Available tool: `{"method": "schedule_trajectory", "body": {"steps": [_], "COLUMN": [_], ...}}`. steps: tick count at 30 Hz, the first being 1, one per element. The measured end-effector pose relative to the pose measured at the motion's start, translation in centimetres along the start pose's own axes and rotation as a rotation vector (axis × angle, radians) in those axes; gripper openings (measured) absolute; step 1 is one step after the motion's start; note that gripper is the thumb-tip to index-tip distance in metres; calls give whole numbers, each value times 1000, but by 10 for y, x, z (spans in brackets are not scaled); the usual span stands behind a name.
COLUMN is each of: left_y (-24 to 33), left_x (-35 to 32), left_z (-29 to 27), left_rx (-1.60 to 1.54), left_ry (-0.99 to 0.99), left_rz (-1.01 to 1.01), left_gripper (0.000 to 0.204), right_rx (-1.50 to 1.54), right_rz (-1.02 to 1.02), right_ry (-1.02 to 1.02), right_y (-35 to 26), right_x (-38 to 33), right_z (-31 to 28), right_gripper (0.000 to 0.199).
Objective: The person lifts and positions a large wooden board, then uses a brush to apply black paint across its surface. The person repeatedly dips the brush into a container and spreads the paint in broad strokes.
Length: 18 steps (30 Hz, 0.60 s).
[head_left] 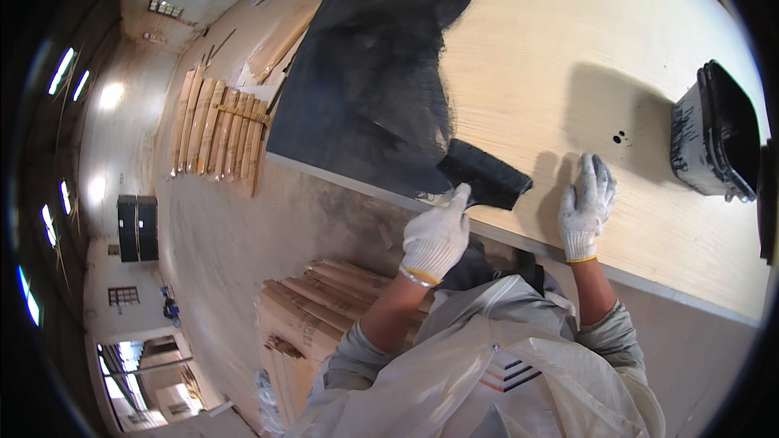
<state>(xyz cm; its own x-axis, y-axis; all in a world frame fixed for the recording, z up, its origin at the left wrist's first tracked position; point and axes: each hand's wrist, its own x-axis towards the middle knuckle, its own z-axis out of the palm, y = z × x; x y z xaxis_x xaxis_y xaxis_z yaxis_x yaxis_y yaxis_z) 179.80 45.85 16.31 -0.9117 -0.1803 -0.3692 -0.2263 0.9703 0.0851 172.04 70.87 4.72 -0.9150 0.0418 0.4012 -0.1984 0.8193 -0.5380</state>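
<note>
In a white knit glove, my left hand (438, 231) is closed around the handle of a wide black paintbrush (485, 176). The brush head lies across the near edge of a pale wood-grain board (527, 73), where the black paint (373, 57) ends raggedly. Black coats the left part of the board; its right part is bare. My right hand (587, 201), in a white glove with grey smudges, rests on the bare part near the front edge, fingers stretched out. To its right stands a paint-smeared bucket (690, 142) with a black inside. Small black paint drops (620, 137) dot the board beside it.
Wrapped long bundles (219, 126) are stacked on the floor at the left. More brown packages (312, 308) lie close by, below my left arm. A dark cabinet (138, 229) stands by the far wall. The board's front edge (649, 290) runs close to my body.
</note>
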Motion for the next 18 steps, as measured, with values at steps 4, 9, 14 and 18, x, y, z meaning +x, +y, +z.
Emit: {"method": "schedule_trajectory", "body": {"steps": [4, 9, 14, 18], "left_y": [38, 74, 78, 78], "left_x": [1, -24, -37, -57], "left_z": [35, 45, 95, 93], "left_rx": [-276, -1126, -1895, -1694], "left_ry": [178, 33, -185, -334], "left_rz": [10, -300, -73, 22], "left_gripper": [64, 65, 37, 34], "right_rx": [299, 762, 435, 306], "right_rz": [-105, 122, 357, 281], "right_ry": [6, -405, -702, -706], "right_y": [-1, -57, -64, -56], "right_x": [-11, -46, -41, -29], "right_z": [-27, -63, -64, -70], "right_gripper": [63, 53, 67, 66]}}
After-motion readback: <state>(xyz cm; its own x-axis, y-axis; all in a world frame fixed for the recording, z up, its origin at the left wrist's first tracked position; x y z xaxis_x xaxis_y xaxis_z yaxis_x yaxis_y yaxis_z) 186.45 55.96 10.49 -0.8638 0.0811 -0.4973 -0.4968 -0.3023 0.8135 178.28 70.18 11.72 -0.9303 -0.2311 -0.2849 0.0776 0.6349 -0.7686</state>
